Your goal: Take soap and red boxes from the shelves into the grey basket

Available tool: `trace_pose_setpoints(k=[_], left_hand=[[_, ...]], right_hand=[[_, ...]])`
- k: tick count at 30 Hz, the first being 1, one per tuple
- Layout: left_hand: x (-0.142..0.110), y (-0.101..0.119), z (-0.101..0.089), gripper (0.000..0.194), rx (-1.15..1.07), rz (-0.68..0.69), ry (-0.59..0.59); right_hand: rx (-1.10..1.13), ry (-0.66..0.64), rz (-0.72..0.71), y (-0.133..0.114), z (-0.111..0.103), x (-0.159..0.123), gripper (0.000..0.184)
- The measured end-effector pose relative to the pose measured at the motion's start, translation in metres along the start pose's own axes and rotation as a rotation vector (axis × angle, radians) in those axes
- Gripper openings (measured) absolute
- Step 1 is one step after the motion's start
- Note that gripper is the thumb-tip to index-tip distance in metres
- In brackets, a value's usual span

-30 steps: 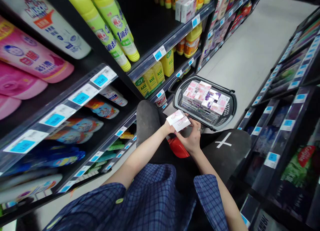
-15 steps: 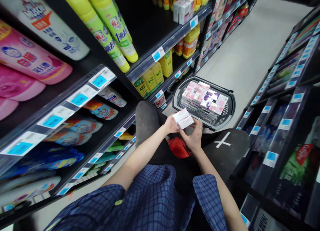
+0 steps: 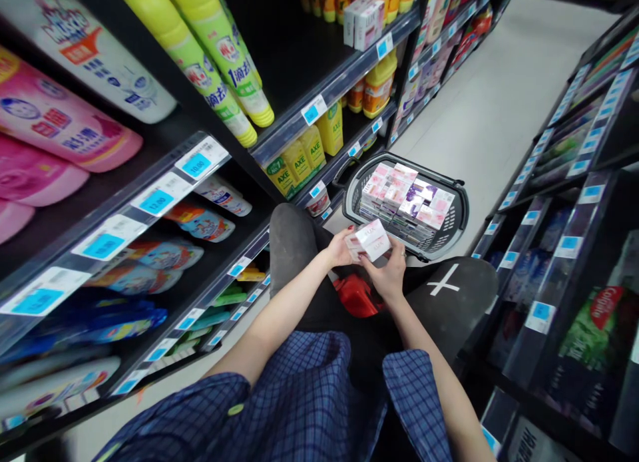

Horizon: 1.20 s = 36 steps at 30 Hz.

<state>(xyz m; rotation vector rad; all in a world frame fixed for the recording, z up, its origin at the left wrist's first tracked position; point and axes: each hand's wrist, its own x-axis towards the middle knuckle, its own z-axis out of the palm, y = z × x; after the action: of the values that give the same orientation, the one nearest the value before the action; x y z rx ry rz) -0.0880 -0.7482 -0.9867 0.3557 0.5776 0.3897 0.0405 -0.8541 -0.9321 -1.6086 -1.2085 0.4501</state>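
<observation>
A pair of white and pink LUX soap boxes (image 3: 370, 239), pressed side by side, is held over my lap. My left hand (image 3: 340, 248) closes on the boxes' left side, with dark nail polish showing. From the right, my right hand (image 3: 388, 270) grips their other side with thumb and fingers; a ring is on one finger. Just beyond them on the floor stands a dark shopping basket (image 3: 462, 226) with many pink, white and purple soap boxes (image 3: 407, 194) packed in rows. The undersides of the held boxes are hidden.
At left, shelves hold yellow-green cleaner bottles (image 3: 234, 62), pink bottles (image 3: 60, 116) and yellow AXE bottles (image 3: 294, 159). Two LUX boxes (image 3: 364, 22) sit on the upper shelf. Shelves with toothpaste packs (image 3: 594, 342) line the right. A red object (image 3: 357, 295) lies between my legs.
The held soap boxes have turned between my hands, so that more of their side faces shows. My hands shifted only slightly; the basket stays in place.
</observation>
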Motion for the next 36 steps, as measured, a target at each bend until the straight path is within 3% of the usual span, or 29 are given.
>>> trace_pose_setpoints(k=[2, 5, 10, 16, 21, 26, 31, 36], left_hand=[[-0.001, -0.001, 0.003, 0.05, 0.068, 0.045, -0.033], [0.0, -0.004, 0.008, 0.052, 0.183, 0.165, 0.013], [-0.001, -0.001, 0.011, 0.065, 0.227, 0.344, 0.095], [0.006, 0.045, 0.005, 0.056, 0.259, 0.538, 0.174], [0.053, 0.111, -0.009, 0.057, 0.698, 0.602, 0.279], [0.117, 0.161, -0.016, 0.052, 1.155, 0.512, 0.304], [0.165, 0.179, -0.022, 0.053, 1.213, 0.445, 0.176], [0.187, 0.18, -0.037, 0.061, 1.167, 0.384, 0.113]], right_hand=[[0.07, -0.015, 0.107, 0.008, -0.001, 0.001, 0.058], [0.167, -0.057, 0.233, 0.017, -0.001, 0.001, 0.055], [0.312, -0.088, 0.287, 0.015, -0.001, 0.005, 0.055], [0.446, 0.003, 0.403, 0.028, -0.012, 0.022, 0.05], [0.474, 0.108, 0.541, 0.048, -0.021, 0.038, 0.058], [0.518, 0.142, 0.611, 0.058, -0.024, 0.044, 0.055], [0.571, 0.146, 0.69, 0.063, -0.025, 0.048, 0.057], [0.61, 0.125, 0.752, 0.063, -0.024, 0.049, 0.058]])
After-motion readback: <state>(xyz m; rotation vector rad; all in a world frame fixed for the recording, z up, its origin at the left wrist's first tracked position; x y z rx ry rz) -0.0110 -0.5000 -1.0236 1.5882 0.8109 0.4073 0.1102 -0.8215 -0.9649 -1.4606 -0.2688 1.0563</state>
